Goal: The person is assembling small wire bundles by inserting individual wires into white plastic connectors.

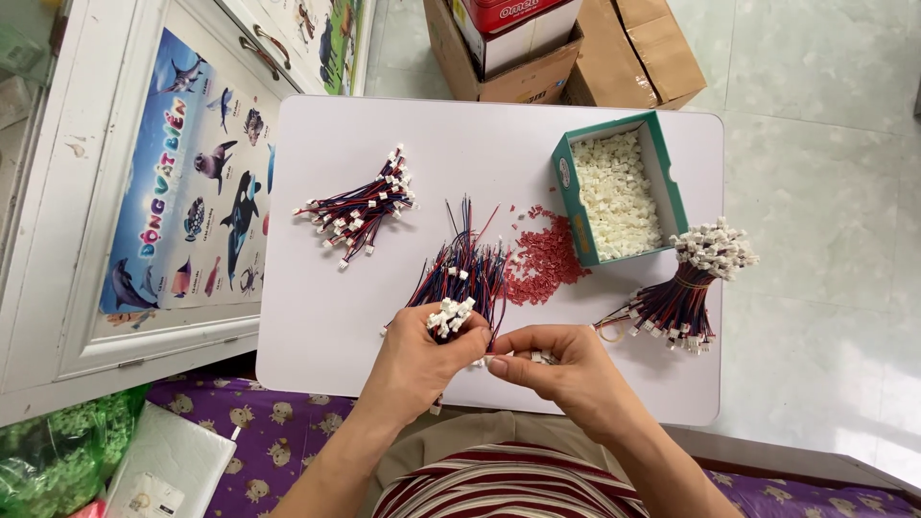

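Two hands are at work at the desk's (326, 336) six o'clock edge: the wire bundle (460, 278) is clamped in the left hand (422, 360), and a small plug (542, 357) is pinched by the right hand (561, 369), best kept square to the wires.

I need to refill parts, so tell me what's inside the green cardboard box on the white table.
The green box is filled with small white plastic connector housings, piled nearly to the rim. The pile covers the bottom of the box, so anything beneath it is hidden.
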